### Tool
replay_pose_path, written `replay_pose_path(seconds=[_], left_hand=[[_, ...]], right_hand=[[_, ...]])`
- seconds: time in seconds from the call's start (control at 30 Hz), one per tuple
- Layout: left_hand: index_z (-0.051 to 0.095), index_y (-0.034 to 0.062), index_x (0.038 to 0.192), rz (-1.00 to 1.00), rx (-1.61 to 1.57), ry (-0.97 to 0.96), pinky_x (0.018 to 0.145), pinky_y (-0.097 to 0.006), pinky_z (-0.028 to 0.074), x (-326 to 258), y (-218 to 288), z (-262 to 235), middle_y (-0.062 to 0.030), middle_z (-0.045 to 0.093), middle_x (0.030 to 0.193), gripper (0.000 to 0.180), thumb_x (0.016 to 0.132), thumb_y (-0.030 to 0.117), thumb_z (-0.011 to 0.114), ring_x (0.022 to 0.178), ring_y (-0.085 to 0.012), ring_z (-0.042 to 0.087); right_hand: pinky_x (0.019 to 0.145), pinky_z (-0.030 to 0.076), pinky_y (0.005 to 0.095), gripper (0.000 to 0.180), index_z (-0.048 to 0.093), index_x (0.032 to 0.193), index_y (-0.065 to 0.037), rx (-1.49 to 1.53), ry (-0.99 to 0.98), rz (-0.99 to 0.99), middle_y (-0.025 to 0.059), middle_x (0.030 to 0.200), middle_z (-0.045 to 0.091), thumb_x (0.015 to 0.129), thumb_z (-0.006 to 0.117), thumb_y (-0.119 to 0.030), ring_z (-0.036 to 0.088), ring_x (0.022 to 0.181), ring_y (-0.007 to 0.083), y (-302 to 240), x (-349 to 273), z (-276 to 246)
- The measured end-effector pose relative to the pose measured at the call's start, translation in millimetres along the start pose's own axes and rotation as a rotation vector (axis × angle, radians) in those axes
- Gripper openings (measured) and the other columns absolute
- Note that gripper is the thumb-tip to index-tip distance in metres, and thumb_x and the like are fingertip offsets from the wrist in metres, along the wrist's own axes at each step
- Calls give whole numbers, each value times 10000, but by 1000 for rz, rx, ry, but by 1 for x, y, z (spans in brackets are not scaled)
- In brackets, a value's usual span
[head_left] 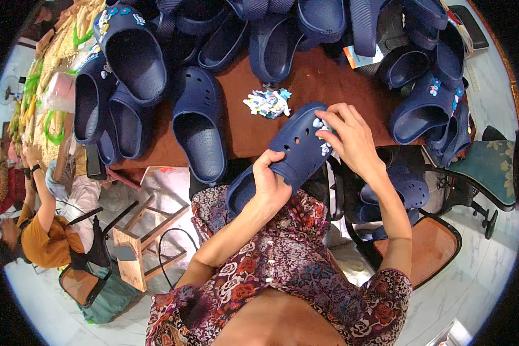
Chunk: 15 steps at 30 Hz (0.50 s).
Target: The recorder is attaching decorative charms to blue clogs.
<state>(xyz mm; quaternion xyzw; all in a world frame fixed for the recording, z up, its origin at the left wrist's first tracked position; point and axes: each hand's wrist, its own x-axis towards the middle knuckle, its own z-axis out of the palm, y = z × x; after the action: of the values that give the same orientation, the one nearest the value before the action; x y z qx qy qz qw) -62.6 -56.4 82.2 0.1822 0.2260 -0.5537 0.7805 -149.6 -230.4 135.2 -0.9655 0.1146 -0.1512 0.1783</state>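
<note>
A navy blue foam clog (303,151) with round vent holes is held tilted above my lap, at the table's front edge. My left hand (271,183) grips it by the side, thumb on top near the heel opening. At the toe end, my right hand (350,138) has thumb and fingers pinched around a small white shoe charm (318,123). More pale charms (325,148) sit in the holes beside the right thumb. Beyond the clog, a small pile of white, blue and yellow charms (267,104) lies on the brown tabletop (236,86).
Another navy clog (199,127) lies left of the pile, over the table edge. Many navy clogs crowd the back and both sides; a decorated one (424,109) is at right. A wooden stool (150,242) and a green-cushioned chair (484,173) stand below. A co-worker (46,236) sits at far left.
</note>
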Motion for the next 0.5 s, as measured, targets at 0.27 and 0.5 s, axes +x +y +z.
replay_pose_path(seconds=[0.27, 0.5], left_hand=[[542, -27, 1217, -14, -5, 10, 1019, -499, 444, 3, 2, -4, -193, 617, 1207, 502, 753, 165, 515, 1086, -344, 607], [545, -26, 1208, -10, -24, 7, 1023, -508, 438, 4, 2, -3, -192, 617, 1204, 515, 723, 144, 510, 1087, -349, 604]], right_hand=[[799, 479, 405, 324, 632, 1098, -67, -91, 30, -40, 87, 1014, 575, 800, 710, -169, 567, 947, 298, -2, -2, 14], [771, 445, 420, 258, 561, 929, -43, 62, -123, -21, 106, 924, 534, 767, 732, -149, 543, 892, 311, 6, 21, -2]])
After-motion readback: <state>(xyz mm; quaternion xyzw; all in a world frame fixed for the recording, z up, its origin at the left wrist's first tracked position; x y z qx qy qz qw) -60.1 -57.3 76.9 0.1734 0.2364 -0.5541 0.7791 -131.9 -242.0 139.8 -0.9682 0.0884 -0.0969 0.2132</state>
